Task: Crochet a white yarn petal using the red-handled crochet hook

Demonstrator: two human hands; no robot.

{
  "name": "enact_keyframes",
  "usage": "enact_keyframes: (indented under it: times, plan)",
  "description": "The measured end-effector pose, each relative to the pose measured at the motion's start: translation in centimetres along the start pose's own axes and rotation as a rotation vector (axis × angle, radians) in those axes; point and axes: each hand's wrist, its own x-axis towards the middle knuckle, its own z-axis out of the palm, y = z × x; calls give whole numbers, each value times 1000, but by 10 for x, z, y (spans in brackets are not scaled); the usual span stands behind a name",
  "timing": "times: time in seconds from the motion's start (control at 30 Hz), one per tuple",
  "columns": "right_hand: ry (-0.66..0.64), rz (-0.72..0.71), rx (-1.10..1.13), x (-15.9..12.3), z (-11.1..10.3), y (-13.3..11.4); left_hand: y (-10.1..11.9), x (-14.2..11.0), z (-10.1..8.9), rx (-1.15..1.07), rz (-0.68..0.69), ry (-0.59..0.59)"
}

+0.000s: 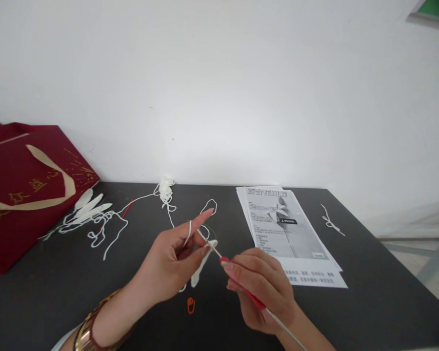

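My left hand [175, 258] pinches a small white crochet piece [201, 267] between thumb and fingers, its index finger stretched out with white yarn looped over it. In my right hand [261, 290] is a crochet hook [254, 297] with a red grip, its metal shaft pointing left into the top of the piece. The hook's very tip is hidden at the stitches. Yarn [170, 214] runs from the left hand back to a small white bundle [166, 188] by the wall. Below the piece lies an orange stitch marker [191, 305].
Several finished white petal-shaped pieces [89, 209] with loose tails lie at left, beside a dark red gift bag [29, 180]. A thin red stick [128, 208] is near them. Printed sheets [296, 229] lie at right, with a short tied yarn piece [331, 224] beyond. A white wall [219, 97] backs the table.
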Motion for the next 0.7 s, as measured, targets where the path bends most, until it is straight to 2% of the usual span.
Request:
enact_keyframes:
  times: [0.17,0.3,0.47,0.7]
  plan:
    - [23,116,58,4,-6,-3,5,4,-3,23,-38,-29]
    - [50,247,195,4,-12,0,11,5,-4,-64,-96,-74]
    - [188,499,464,-3,-12,7,12,5,-8,-182,-170,-185]
    - [321,706,781,1,-8,13,13,4,-10,-317,-224,-305]
